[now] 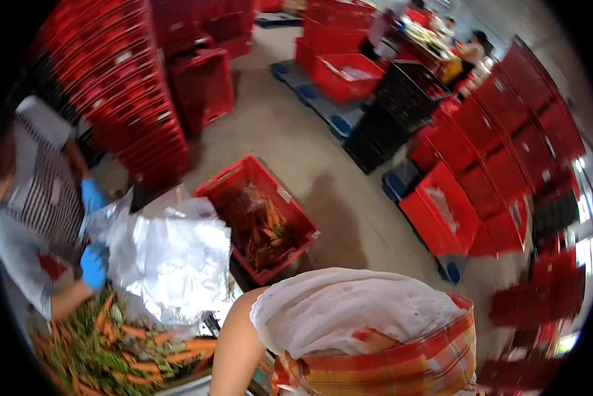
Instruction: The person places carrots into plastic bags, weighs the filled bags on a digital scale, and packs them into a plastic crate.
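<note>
Neither my left hand nor my right hand shows in the head view. At the bottom, a bare arm (238,346) comes out of a white sleeve (349,300) beside a plaid orange and red cloth (389,369). Whose arm it is I cannot tell, and its hand lies outside the frame. Left of it, a heap of orange carrots (138,366) with green tops covers a work surface. Over the heap's far side spreads a sheaf of clear plastic bags (177,257). A co-worker's blue-gloved hands (94,264) are at the bags' left edge.
A red crate (296,247) of carrots stands on the floor past the bags. Tall stacks of red crates (115,86) rise at the left, with more red crates (501,145) at the right. Black crates (395,109) stand between, near blue pallets (303,89). People work at a far table.
</note>
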A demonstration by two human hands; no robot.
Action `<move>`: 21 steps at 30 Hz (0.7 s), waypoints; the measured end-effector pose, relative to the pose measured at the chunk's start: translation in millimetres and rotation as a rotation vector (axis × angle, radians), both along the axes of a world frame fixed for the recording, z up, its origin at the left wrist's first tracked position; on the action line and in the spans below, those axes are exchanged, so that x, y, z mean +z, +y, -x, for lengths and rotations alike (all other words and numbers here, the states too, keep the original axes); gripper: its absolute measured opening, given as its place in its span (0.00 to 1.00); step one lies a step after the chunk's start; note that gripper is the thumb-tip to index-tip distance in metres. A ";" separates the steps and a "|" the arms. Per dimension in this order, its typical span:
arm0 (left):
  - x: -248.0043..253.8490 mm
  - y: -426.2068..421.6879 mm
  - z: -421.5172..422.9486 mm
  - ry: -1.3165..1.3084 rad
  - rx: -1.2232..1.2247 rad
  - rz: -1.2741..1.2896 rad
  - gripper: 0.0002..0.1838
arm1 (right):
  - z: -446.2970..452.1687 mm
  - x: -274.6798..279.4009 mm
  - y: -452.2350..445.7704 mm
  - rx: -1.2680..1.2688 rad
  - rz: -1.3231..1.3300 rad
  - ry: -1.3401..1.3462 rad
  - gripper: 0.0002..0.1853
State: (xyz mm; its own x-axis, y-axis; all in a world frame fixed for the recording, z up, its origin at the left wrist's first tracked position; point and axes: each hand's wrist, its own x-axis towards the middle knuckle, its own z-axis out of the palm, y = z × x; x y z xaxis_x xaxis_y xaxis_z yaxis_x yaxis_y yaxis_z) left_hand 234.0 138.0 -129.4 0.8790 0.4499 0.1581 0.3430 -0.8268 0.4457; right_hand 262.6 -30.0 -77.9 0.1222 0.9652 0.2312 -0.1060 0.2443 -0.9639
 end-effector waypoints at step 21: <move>63.0 -372.7 510.9 -1.342 1.683 0.388 0.16 | 89.1 49.5 -12.8 0.384 0.076 0.105 0.21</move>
